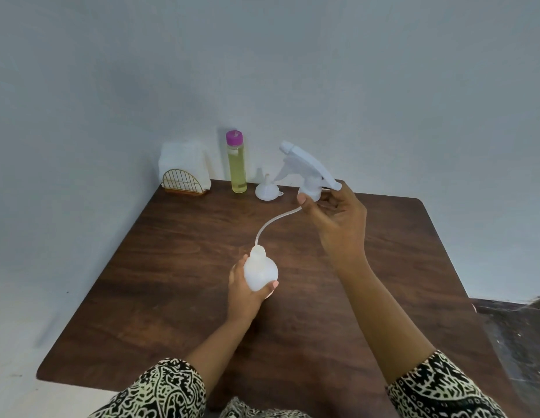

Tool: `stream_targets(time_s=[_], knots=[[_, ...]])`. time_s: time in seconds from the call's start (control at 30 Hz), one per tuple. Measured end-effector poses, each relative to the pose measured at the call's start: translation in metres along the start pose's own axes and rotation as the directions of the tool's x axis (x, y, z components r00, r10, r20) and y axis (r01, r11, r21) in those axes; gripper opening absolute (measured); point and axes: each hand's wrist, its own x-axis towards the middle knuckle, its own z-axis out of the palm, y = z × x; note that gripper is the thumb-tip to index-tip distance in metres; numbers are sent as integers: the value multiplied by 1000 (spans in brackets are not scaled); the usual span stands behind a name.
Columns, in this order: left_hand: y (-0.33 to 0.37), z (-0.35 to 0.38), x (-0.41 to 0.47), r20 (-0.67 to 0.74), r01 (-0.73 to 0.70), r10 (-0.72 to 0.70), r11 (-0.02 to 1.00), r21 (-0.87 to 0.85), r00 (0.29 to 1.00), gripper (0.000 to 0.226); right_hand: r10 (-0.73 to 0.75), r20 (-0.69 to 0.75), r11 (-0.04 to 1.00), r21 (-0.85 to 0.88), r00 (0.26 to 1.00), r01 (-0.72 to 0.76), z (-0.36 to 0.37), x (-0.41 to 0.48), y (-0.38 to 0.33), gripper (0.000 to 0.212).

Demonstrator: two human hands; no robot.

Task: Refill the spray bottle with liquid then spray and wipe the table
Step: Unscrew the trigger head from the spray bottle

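My left hand point(243, 292) grips the translucent white spray bottle point(259, 271), upright near the middle of the dark wooden table point(172, 267). My right hand point(335, 215) holds the white trigger sprayer head point(307, 170) lifted up and to the right of the bottle. Its thin dip tube point(274, 221) curves down, and the lower end is still inside the bottle's neck. A tall clear bottle of yellow liquid point(237, 164) with a purple cap stands at the table's far edge. Beside it lies a small white funnel point(266, 190).
A gold wire holder with white napkins point(184, 170) stands in the table's far left corner against the wall. The wall runs behind and along the left of the table. Dark floor point(519, 342) shows past the table's right edge.
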Motion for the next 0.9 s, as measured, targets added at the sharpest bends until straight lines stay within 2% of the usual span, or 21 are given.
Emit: stream_targets(time_s=[0.17, 0.23, 0.3, 0.37, 0.47, 0.5, 0.67, 0.9], knots=[[8, 0, 5, 8, 11, -11, 1000, -4, 1000, 99, 56, -34, 998, 17, 998, -56, 0, 12, 3, 28], [21, -6, 3, 12, 18, -17, 997, -78, 1000, 102, 70, -41, 997, 31, 997, -69, -1, 14, 4, 28], [38, -13, 2, -17, -15, 12, 980, -198, 1000, 92, 77, -44, 997, 37, 996, -75, -2, 16, 5, 27], [54, -23, 9, -56, -76, 64, 967, -243, 996, 72, 73, -45, 997, 27, 996, -72, -2, 16, 5, 27], [69, -37, 28, -37, -96, 92, 982, -162, 995, 24, 66, -42, 998, 18, 997, -66, -2, 17, 6, 28], [72, -41, 32, -18, -92, 90, 987, -133, 996, 15, 66, -43, 998, 17, 997, -66, -2, 17, 6, 28], [85, -52, 41, 26, -83, 85, 995, -59, 996, 8, 77, -38, 997, 25, 996, -76, 0, 21, 5, 29], [111, -58, 58, 106, -51, 67, 987, -153, 992, 8, 92, -65, 995, 31, 994, -90, 5, 42, -9, 27]])
